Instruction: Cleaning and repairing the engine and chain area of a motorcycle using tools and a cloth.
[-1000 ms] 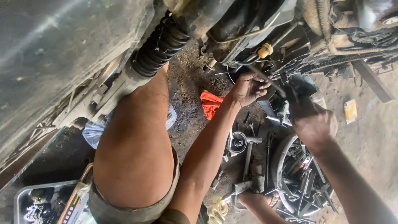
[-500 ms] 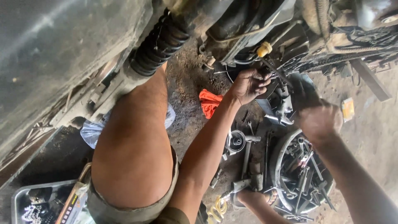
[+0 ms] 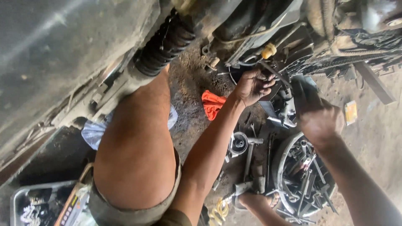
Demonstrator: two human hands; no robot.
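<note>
**Two hands at the underside of a motorcycle engine**

Head view. Where the left hand (image 3: pixel 253 86) reaches up to the greasy engine underside (image 3: pixel 268 29), its fingers (image 3: pixel 266 83) are curled shut around a thin dark metal rod (image 3: pixel 274 73) that slants up toward a small yellow cap (image 3: pixel 268 50). The right hand (image 3: pixel 320 121), seen from its back, is bunched around a dark tool or part (image 3: pixel 302 90) just beside the left hand; its fingers face away, so whether they are clamped tight cannot be told. Both hands meet below the cap, near a cluster of bright metal fittings (image 3: pixel 284 113).

At upper left a black coiled shock spring (image 3: pixel 165 44), ribbed and dusty, runs into a grey tubular frame. A bare knee (image 3: pixel 136 150) fills the centre foreground. The floor (image 3: pixel 188 88) is dark, oil-stained earth, carrying a crumpled orange rag (image 3: pixel 212 104) and a pale blue plastic bag (image 3: pixel 94 134). Lower right, a round rubber tyre (image 3: pixel 278 167) serves as a bin for loose spanners and sockets (image 3: pixel 303 175), all dull steel. A rectangular metal tray (image 3: pixel 16 201) sits at lower left.
</note>
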